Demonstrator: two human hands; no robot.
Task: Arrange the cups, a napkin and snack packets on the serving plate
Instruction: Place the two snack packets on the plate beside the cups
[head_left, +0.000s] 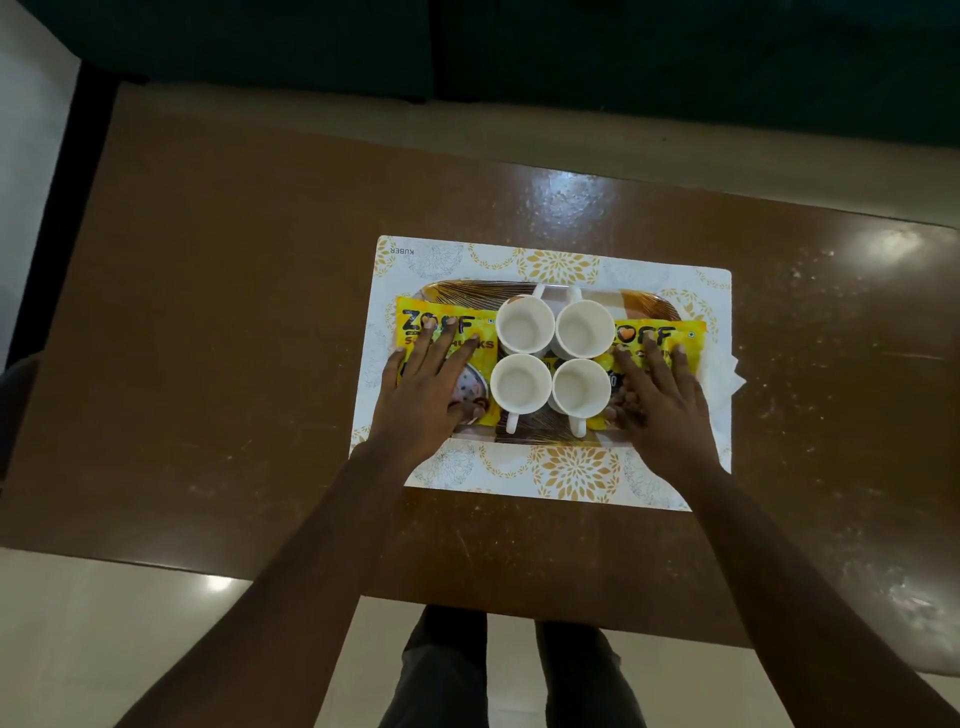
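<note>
Several white cups (552, 356) stand in a tight square at the middle of the brown patterned serving plate (467, 291). A yellow snack packet (415, 317) lies on the plate's left end, and my left hand (431, 384) rests flat on it with fingers spread. A second yellow snack packet (685, 338) lies on the right end under my right hand (654, 400), which also lies flat. A white napkin (735, 376) sticks out from beneath the right packet at the plate's right edge.
The plate sits on a white placemat (571, 467) with gold flower prints, on a glossy brown table (234, 338). The table's near edge runs close below the mat. My legs show beneath it, and a dark sofa lies beyond the far edge.
</note>
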